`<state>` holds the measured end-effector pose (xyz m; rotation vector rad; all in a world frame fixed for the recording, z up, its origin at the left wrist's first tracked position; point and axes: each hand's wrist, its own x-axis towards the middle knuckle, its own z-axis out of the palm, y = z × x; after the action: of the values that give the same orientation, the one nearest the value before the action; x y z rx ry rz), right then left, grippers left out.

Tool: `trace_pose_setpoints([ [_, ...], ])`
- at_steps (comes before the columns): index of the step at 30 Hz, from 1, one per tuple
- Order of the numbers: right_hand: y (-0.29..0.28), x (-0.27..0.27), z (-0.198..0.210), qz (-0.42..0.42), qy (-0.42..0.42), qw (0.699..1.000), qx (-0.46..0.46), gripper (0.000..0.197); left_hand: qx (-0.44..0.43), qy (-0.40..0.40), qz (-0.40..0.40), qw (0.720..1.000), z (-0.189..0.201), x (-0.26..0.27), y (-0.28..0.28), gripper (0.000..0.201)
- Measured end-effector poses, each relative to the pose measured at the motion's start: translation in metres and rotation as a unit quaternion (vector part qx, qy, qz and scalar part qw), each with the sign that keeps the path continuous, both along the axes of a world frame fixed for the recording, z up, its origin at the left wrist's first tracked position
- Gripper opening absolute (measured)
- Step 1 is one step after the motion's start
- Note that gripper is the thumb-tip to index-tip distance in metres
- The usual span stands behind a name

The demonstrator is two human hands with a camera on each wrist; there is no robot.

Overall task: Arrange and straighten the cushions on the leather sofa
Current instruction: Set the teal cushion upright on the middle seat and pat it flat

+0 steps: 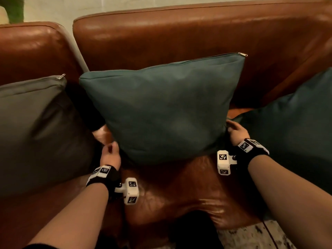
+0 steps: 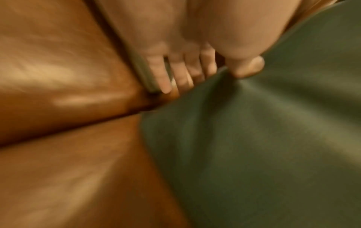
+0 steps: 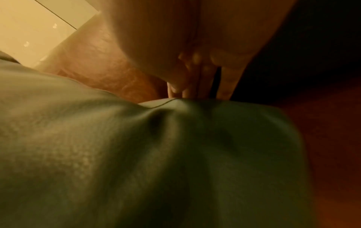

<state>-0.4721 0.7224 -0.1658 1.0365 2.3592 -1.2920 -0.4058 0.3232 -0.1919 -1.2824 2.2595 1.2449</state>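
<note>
Square teal fabric cushion (image 1: pixel 161 112) stands upright mid-seat on the brown leather sofa (image 1: pixel 179 33), leaning on the backrest. Left hand (image 1: pixel 110 153) pinches its near-left bottom corner, thumb (image 2: pixel 247 66) on the front, fingers (image 2: pixel 160 74) slightly spread behind. Right hand (image 1: pixel 236 131) grips the right bottom corner, fingers (image 3: pixel 226 81) pressed together along the edge. Grey cushion (image 1: pixel 36 126) left, second teal cushion (image 1: pixel 294 126) right.

Dim warm light, blurred wrist views
</note>
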Motion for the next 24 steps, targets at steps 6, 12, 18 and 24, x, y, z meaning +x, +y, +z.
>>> trace_pose_setpoints([
  [6, -0.011, 0.021, -0.019, 0.033, -0.04, 0.996, 0.066, 0.034, 0.0, -0.03, -0.083, 0.996, -0.025, 0.032, 0.005, 0.026],
  [12, -0.003, 0.008, -0.002, 0.01, -0.041, 0.988, 0.149, 0.026, -0.069, -0.037, -0.046, 0.996, -0.025, 0.015, -0.008, 0.036],
  [18, -0.012, 0.011, 0.028, 0.021, 0.045, 0.987, 0.152, 0.024, -0.136, 0.1, -0.19, 0.967, 0.014, 0.022, -0.004, 0.032],
  [24, -0.083, 0.0, 0.127, 0.231, 0.379, 0.877, 0.186, 0.044, -0.279, 0.358, -0.345, 0.822, 0.111, -0.006, 0.039, 0.042],
])
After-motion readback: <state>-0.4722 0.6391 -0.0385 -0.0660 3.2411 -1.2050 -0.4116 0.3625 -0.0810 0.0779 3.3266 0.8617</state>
